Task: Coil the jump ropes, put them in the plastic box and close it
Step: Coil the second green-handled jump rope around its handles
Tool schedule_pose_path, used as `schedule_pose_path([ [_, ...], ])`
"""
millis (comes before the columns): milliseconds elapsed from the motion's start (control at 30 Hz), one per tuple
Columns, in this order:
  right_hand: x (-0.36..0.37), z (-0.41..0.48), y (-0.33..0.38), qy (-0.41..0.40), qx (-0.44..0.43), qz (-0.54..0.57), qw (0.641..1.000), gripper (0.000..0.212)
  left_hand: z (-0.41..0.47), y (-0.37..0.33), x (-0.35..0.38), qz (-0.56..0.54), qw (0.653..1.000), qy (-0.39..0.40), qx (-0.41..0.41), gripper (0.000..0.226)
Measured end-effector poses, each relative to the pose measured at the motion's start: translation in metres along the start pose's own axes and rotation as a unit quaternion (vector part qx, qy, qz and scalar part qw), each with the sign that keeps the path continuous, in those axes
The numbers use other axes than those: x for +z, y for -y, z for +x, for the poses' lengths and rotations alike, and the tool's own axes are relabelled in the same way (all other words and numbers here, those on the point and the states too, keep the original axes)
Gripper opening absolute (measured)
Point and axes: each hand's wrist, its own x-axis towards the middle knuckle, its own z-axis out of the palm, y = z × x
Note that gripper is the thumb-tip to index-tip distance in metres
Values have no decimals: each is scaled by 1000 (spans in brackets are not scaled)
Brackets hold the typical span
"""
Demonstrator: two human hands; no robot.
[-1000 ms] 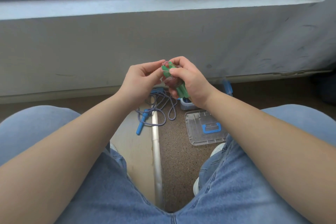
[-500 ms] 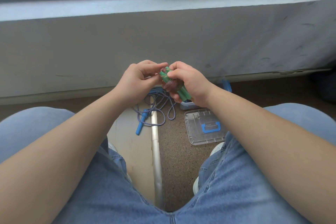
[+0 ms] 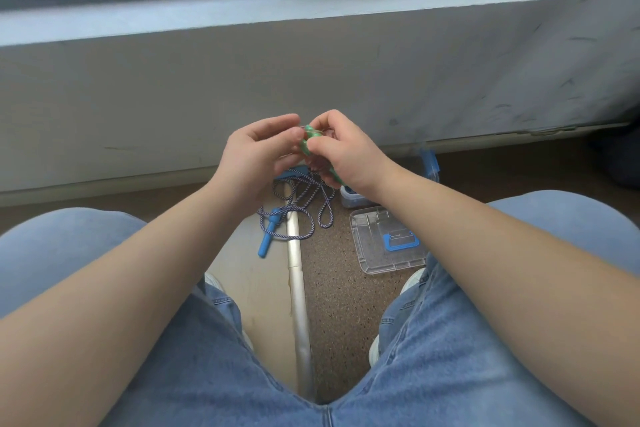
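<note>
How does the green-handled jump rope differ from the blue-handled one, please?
The green-handled rope is held up by the left hand and right hand; the blue-handled rope lies on the floor. The green-handled rope is bundled tight; the blue-handled rope sprawls in loose loops. Neither is in the plastic box.

Indoor room, window sill (image 3: 311, 10) (scuffed wall (image 3: 173, 97))

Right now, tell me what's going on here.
A seated person holds a green-handled jump rope bundled between both hands: the right hand grips it, the left hand pinches its top end. A blue-handled jump rope lies loose on the floor, not yet coiled. The plastic box sits open, half hidden by the right wrist, its lid flat on the floor beside it.
</note>
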Motion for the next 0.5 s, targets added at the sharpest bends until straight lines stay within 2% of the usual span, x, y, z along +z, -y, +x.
schedule_pose_path([
  [133, 0, -1, -1, 22, -29, -59, 998, 5, 2, -1, 2, -40, 998, -24, -37, 13],
  [233, 1, -1, -2, 9, -38, -119, 992, 5, 1, 0, 5, -55, 996, -34, -61, 13],
  [367, 4, 0, -5, -18, -49, -114, 992, 2, 2, -1, 6, -111, 990, -24, -86, 16],
  [500, -4, 2, -4, -28, -87, -147, 985, 7, 3, -8, 2, -92, 984, -23, -154, 18],
])
